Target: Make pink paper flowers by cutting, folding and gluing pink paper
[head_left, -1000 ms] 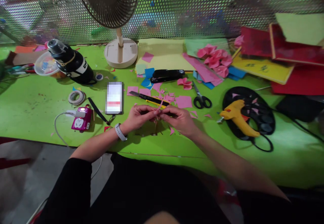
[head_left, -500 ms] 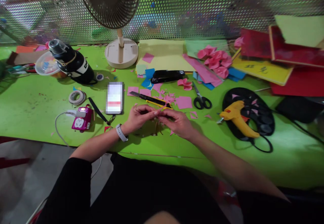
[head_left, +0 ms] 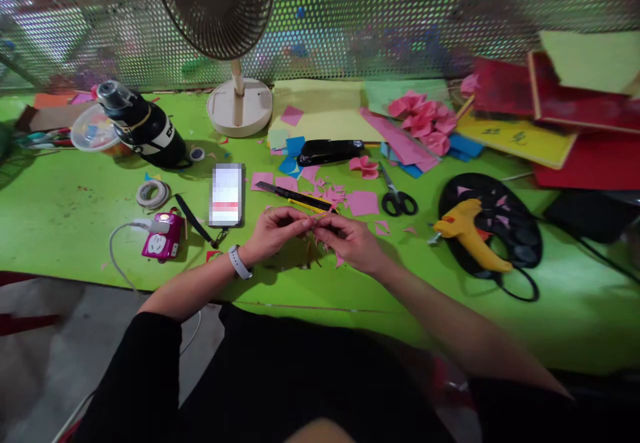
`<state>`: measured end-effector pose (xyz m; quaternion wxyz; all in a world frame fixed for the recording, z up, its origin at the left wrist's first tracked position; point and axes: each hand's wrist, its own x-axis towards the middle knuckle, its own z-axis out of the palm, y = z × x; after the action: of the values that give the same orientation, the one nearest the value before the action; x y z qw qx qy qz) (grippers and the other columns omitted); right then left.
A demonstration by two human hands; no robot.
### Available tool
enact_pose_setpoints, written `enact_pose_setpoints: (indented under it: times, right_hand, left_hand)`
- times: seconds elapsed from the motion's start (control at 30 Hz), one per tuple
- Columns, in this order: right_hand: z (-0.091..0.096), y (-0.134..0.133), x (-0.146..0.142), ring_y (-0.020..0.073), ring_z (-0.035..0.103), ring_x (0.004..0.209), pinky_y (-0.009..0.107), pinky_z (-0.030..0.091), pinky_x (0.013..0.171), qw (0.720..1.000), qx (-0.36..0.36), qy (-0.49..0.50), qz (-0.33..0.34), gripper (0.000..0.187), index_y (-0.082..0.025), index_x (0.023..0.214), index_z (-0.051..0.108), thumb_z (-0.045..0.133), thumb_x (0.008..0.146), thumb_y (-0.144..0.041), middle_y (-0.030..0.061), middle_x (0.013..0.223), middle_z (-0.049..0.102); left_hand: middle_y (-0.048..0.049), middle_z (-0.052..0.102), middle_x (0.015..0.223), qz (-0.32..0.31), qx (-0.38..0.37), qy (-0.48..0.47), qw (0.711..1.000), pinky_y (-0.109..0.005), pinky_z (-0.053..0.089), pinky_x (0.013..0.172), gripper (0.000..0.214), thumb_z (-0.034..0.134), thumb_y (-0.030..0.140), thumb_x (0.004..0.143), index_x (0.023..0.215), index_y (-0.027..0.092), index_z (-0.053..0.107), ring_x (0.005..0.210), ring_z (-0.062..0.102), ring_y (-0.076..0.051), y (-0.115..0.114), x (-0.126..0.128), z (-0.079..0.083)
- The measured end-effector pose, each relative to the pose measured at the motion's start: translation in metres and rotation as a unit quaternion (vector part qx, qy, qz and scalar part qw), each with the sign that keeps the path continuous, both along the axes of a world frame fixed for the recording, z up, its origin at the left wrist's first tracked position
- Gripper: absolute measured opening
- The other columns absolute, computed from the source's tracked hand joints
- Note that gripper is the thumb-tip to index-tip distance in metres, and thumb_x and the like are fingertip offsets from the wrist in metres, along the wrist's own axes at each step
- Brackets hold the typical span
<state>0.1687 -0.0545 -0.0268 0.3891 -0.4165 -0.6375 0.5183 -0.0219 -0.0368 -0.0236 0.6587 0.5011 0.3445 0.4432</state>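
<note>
My left hand (head_left: 274,231) and my right hand (head_left: 350,241) meet fingertip to fingertip over the green table (head_left: 65,209), both pinched on a small pink paper piece (head_left: 314,227) that is mostly hidden between the fingers. A white watch sits on my left wrist. Just beyond the hands lie a yellow and black utility knife (head_left: 295,197), pink paper scraps (head_left: 334,194) and a pink paper square (head_left: 363,202). Black scissors (head_left: 397,196) lie to the right of that square.
A phone (head_left: 226,194), a pink charger with cable (head_left: 161,239), a tape roll (head_left: 152,193) and a black bottle (head_left: 145,127) lie left. A fan base (head_left: 240,105), a black stapler (head_left: 330,151) and pink paper flowers (head_left: 425,117) sit behind. A yellow glue gun (head_left: 470,235) rests on a black tray at right.
Both hands stayed together at the same spot, with only small finger movements on the pink piece. The pink tip that stood up between the fingers a second ago no longer shows.
</note>
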Motion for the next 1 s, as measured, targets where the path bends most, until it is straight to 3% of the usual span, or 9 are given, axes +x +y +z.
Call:
enact_pose_setpoints:
  times: [0.2, 0.33, 0.57, 0.77, 1.0]
  right_hand:
    - [0.0026, 0.0015, 0.0026, 0.0142, 0.061, 0.066, 0.028, 0.053, 0.058, 0.999, -0.002, -0.003, 0.054, 0.024, -0.022, 0.093, 0.074, 0.061, 0.093, -0.042, 0.0027, 0.078, 0.069]
    - [0.0029, -0.0024, 0.0003, 0.0132, 0.063, 0.068, 0.027, 0.054, 0.058, 1.000, -0.008, 0.020, 0.022, 0.021, -0.022, 0.101, 0.072, 0.064, 0.092, -0.039, 0.0027, 0.084, 0.070]
    - [0.0010, -0.0022, 0.0015, 0.0129, 0.064, 0.064, 0.027, 0.056, 0.055, 0.999, -0.007, 0.018, 0.047, 0.020, -0.022, 0.095, 0.072, 0.064, 0.092, -0.040, 0.0018, 0.078, 0.069]
    - [-0.0019, -0.0048, -0.0019, 0.0133, 0.066, 0.063, 0.028, 0.058, 0.055, 0.999, -0.016, 0.016, 0.030, 0.020, -0.021, 0.097, 0.070, 0.066, 0.090, -0.039, 0.0021, 0.078, 0.070]
    - [-0.0014, -0.0027, -0.0004, 0.0111, 0.062, 0.052, 0.024, 0.053, 0.045, 0.998, -0.056, 0.027, 0.012, 0.024, -0.019, 0.096, 0.068, 0.063, 0.092, -0.042, 0.0010, 0.071, 0.068]
  left_hand:
    - [-0.0009, 0.070, 0.069, -0.011, 0.000, 0.012, 1.000, -0.025, 0.049, 0.061, 0.021, 0.084, 0.038, 0.074, 0.078, 0.018, 0.077, 0.058, 0.060, -0.009, -0.0001, -0.0010, 0.0001]
    - [0.0012, 0.067, 0.064, 0.028, 0.008, 0.010, 1.000, -0.024, 0.047, 0.060, 0.022, 0.085, 0.036, 0.072, 0.069, 0.018, 0.072, 0.058, 0.058, -0.008, -0.0013, 0.0002, -0.0011]
    - [-0.0014, 0.070, 0.069, -0.005, 0.009, 0.010, 1.000, -0.024, 0.048, 0.061, 0.020, 0.086, 0.035, 0.071, 0.075, 0.018, 0.077, 0.059, 0.060, -0.008, 0.0002, -0.0004, 0.0023]
    - [0.0005, 0.067, 0.063, 0.034, -0.007, 0.013, 0.999, -0.024, 0.047, 0.060, 0.024, 0.087, 0.036, 0.069, 0.067, 0.017, 0.072, 0.057, 0.058, -0.008, -0.0007, -0.0003, -0.0006]
    - [-0.0030, 0.074, 0.077, 0.022, -0.011, 0.004, 1.000, -0.028, 0.053, 0.070, 0.023, 0.087, 0.037, 0.070, 0.080, 0.019, 0.077, 0.067, 0.064, -0.011, -0.0001, 0.0002, -0.0033]
